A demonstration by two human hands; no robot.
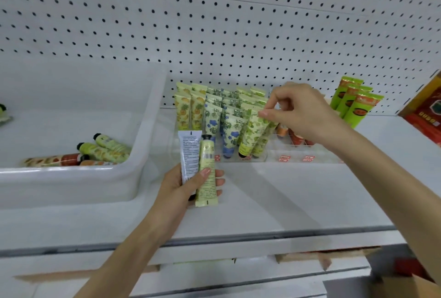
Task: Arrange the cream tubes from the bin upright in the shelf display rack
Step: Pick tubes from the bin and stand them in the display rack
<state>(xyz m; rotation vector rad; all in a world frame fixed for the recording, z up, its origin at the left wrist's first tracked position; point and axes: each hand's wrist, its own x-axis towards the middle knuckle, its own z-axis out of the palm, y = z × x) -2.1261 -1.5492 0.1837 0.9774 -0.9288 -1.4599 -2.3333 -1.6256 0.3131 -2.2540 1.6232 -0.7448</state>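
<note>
A clear display rack (274,154) on the white shelf holds several cream tubes standing cap-down in rows. My right hand (300,111) pinches the top edge of a green leaf-patterned tube (253,130) in the rack's front row. My left hand (191,185) grips two tubes in front of the rack: a white tube (189,152) and a pale yellow tube (207,173) with its black cap up. At the left, the white bin (133,173) holds a few tubes (105,152) lying flat.
Tall green tubes (355,104) stand right of the rack against the white pegboard (214,23). A red box (427,111) sits at the far right. The shelf's front edge (238,235) runs below my hands.
</note>
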